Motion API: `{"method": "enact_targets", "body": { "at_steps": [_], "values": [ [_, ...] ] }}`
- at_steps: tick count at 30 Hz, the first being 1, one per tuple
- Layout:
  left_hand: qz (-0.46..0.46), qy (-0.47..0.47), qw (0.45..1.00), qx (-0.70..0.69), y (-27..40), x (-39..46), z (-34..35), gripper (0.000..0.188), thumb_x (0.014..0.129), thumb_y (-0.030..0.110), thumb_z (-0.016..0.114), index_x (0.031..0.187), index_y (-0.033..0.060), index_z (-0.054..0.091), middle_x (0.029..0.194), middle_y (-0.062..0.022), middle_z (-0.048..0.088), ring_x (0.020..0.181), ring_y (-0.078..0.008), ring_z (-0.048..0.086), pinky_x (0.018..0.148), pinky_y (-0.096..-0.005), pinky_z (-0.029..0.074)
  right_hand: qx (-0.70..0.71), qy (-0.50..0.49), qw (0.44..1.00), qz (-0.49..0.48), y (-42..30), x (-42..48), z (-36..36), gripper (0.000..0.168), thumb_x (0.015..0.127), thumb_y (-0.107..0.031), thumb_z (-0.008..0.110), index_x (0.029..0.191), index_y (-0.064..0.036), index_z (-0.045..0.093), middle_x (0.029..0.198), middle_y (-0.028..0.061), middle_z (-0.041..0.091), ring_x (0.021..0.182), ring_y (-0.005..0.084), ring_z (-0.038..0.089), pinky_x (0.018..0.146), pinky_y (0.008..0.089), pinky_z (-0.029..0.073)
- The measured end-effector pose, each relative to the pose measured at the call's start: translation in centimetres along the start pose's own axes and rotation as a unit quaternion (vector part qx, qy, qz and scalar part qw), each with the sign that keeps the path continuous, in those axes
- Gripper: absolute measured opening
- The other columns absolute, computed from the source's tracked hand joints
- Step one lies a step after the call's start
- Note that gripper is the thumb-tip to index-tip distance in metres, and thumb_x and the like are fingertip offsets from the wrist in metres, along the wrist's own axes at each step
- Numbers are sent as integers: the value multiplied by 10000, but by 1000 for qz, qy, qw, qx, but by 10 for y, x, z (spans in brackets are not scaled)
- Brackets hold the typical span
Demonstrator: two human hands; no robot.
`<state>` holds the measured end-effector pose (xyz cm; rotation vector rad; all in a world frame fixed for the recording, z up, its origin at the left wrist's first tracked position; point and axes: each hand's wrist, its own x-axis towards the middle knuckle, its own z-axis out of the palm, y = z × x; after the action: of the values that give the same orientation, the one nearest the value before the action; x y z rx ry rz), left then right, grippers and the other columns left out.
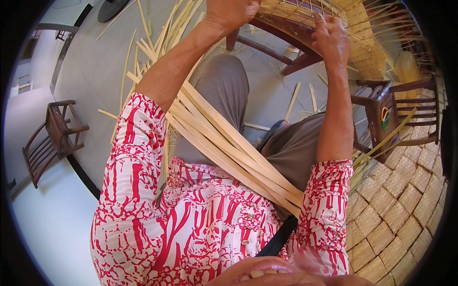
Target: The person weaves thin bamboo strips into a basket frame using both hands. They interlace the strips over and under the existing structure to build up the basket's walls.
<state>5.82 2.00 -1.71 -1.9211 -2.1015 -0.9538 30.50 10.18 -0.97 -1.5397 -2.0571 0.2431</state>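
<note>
A woven piece of thin, pale bamboo-like strips (293,15) lies on a dark red wooden bench or table (286,30) at the top. My left hand (234,12) is at its left end, fingers bent; the top of the picture cuts it off, so its grip is unclear. Over the right part, my right hand (332,41) pinches the weave between thumb and curled fingers. Loose strip ends fan out to the right of it. Across my lap runs a bundle of flat, pale strips (229,143), passing under my left forearm.
More loose strips (175,25) lie on the grey floor (96,71). A small wooden chair (61,125) is at the left. Another chair (381,114) at the right bears coloured bands (385,118). Stacked woven pieces (397,193) fill the lower right.
</note>
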Motion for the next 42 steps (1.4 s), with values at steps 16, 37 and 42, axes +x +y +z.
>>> {"method": "enact_targets", "body": {
  "at_steps": [16,37,42],
  "values": [
    [12,14,996,-86,-13,6,-16,190,820,167,625,955,47,682,740,-192,692,686,-398,684,623,-488,547,33,-90,995,-23,-8,3,-12,426,995,-516,576,1067,-112,692,736,76,717,582,148,683,627,332,547],
    [162,-91,982,27,-53,38,1,191,915,276,572,965,103,636,763,-224,657,700,-454,646,616,-545,502,26,-168,985,4,12,-4,-19,494,1047,-526,453,1081,-91,685,675,68,707,558,140,673,558,309,521],
    [208,-96,969,92,-113,13,-8,312,972,309,549,1175,91,641,862,-233,693,760,-454,665,677,-547,524,89,-225,970,-5,-29,-50,-19,477,1051,-483,445,1103,-69,677,699,72,712,583,131,672,582,315,522]
  ]
}}
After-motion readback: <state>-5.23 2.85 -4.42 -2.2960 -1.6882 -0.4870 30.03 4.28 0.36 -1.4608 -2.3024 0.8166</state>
